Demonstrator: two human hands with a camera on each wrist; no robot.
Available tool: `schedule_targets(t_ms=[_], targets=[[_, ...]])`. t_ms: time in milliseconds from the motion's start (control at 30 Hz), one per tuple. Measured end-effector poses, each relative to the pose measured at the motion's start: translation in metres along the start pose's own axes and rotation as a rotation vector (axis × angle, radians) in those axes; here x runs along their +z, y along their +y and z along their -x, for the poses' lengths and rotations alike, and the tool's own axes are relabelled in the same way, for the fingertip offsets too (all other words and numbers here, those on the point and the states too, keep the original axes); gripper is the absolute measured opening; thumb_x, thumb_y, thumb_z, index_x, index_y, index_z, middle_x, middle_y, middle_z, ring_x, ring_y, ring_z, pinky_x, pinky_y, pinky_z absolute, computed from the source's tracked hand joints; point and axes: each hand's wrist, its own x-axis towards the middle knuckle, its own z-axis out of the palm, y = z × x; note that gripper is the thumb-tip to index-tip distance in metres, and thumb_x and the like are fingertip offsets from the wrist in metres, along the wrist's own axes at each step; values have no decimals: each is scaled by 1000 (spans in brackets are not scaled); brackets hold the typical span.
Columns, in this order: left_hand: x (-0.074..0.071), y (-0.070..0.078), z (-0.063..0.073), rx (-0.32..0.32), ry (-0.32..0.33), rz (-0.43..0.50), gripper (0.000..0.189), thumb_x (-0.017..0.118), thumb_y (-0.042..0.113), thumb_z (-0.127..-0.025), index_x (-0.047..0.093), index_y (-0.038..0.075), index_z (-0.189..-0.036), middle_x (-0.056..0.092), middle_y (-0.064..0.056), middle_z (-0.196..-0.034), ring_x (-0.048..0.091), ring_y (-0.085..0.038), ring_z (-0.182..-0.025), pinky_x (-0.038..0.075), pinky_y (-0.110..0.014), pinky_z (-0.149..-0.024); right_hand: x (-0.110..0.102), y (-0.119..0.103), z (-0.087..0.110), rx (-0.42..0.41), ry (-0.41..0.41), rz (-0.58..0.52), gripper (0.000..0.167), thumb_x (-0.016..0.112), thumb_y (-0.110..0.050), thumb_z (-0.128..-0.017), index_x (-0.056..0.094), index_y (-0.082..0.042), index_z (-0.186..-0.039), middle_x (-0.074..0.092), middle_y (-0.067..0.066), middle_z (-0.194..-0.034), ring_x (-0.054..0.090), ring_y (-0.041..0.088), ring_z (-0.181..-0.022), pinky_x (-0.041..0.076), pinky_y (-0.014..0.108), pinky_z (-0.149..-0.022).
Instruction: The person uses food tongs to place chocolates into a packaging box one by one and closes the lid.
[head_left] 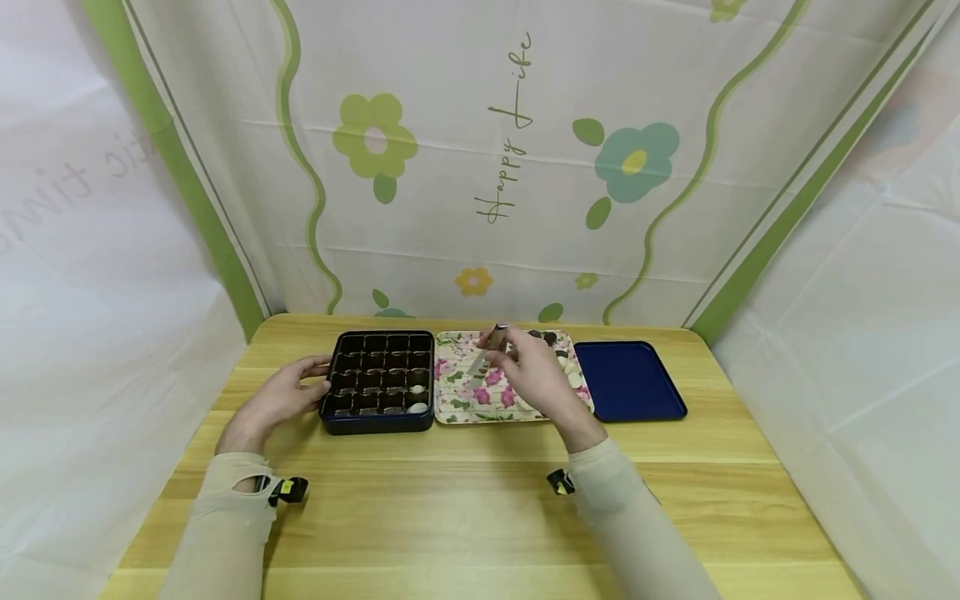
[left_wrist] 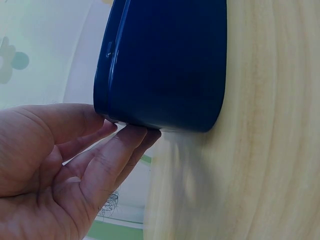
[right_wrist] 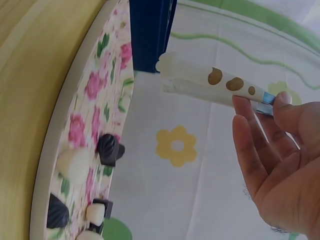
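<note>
My left hand (head_left: pixel 288 390) touches the left wall of a dark blue square box (head_left: pixel 378 423); its fairly straight fingers (left_wrist: pixel 107 162) rest against the wall. The box holds a dark brown divided insert, with two white chocolates (head_left: pixel 417 407) in its right column near the front. Over the floral tray (head_left: pixel 461 408), my right hand (head_left: pixel 536 375) pinches a pair of pale tongs (right_wrist: pixel 200 80) with brown spots at their metal end. The tips point left towards the box. Whether the pale scalloped shape at the tips is a chocolate, I cannot tell.
White chocolates (right_wrist: pixel 75 164) and dark chocolates (right_wrist: pixel 108 149) lie on the right part of the floral tray, partly behind my right hand in the head view. A flat blue lid (head_left: pixel 626 383) lies to the tray's right. A printed curtain (head_left: pixel 450 208) hangs behind the wooden table (head_left: pixel 420 508).
</note>
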Motion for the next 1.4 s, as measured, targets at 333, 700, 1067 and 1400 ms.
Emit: schedule_targets(t_ms=[333, 700, 1067, 1400], targets=[[-1, 0, 0, -13, -6, 2, 64, 57, 3, -120, 31, -17, -175, 44, -49, -172, 65, -65, -147, 72, -29, -89, -16, 15, 10, 70, 21, 159, 15, 71, -30, -119, 76, -24, -131, 87, 8, -133, 84, 24, -88, 39, 30, -54], [0, -1, -1, -8, -3, 1, 64, 56, 4, -121, 31, -17, -176, 45, -49, -172, 64, -65, -147, 73, -34, -93, -21, 16, 19, 21, 68, 427, 16, 81, -29, -113, 74, -15, -119, 87, 8, -113, 63, 17, -63, 44, 31, -54], [-1, 0, -1, -7, 0, -9, 64, 57, 4, -121, 32, -17, -175, 45, -49, -172, 71, -60, -141, 72, -31, -92, -18, 19, 25, 61, 22, 396, 24, 80, -26, -113, 74, -10, -130, 87, 11, -110, 64, 14, -63, 50, 31, -59], [-1, -1, -1, -7, 4, -24, 63, 57, 5, -121, 32, -17, -175, 45, -49, -173, 70, -61, -142, 73, -34, -93, -15, 27, 24, 30, 39, 431, 25, 79, -26, -115, 74, -8, -131, 87, 14, -114, 58, 12, -56, 45, 29, -54]])
